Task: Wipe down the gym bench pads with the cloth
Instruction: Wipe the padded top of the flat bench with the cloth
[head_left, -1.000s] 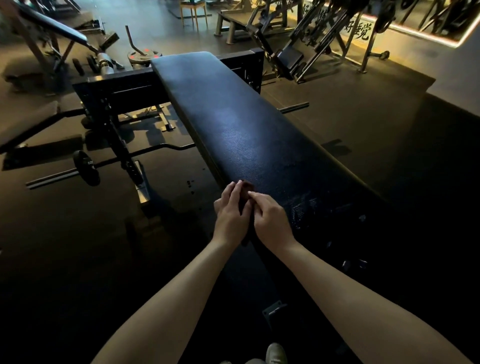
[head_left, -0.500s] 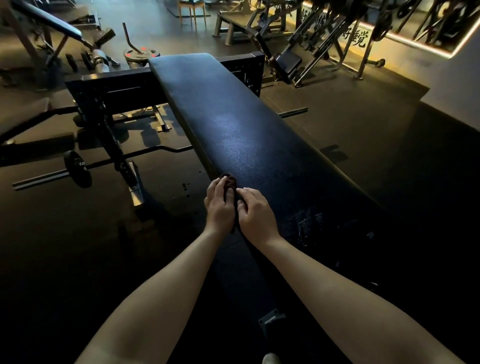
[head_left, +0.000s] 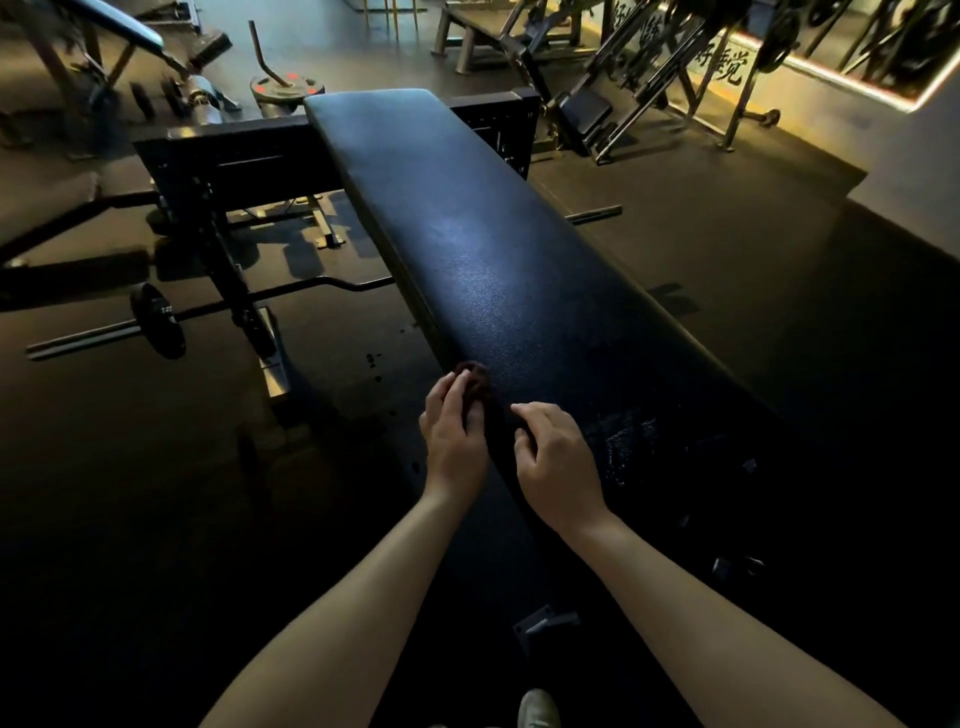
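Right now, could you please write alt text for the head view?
A left hand grips a dark cloth at the left edge of a long black pad; the right hand curls beside it. A barbell lies on the floor, left.

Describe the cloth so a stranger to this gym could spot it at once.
Find the long black bench pad running up the middle of the view. On its left edge near the person, the left hand grips the cloth, a small bunched wad. It is the only dark reddish-brown thing on the black pad, peeking out just beyond the fingers.
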